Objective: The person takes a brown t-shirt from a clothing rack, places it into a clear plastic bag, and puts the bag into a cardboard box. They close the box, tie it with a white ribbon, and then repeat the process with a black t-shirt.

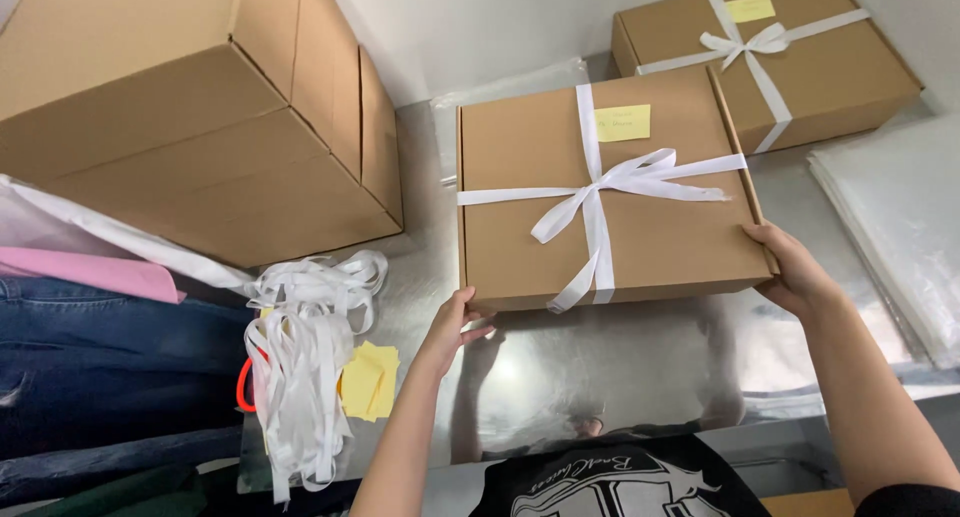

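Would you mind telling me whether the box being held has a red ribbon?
No, the ribbon tied around the held box is white.

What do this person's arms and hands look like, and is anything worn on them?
Both forearms are bare, with no gloves, rings, watch or bracelet visible on the left hand or the right hand. A black sleeve edge shows at the right upper arm, belonging to a black T-shirt with a white print. The left arm shows no sleeve in view.

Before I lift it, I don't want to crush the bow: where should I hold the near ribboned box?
Probably by its two near corners, coming in from the sides. The box is flat and wide, and its bow sits on top in the middle. The left hand and right hand already grip there, fingers clear of the ribbon.
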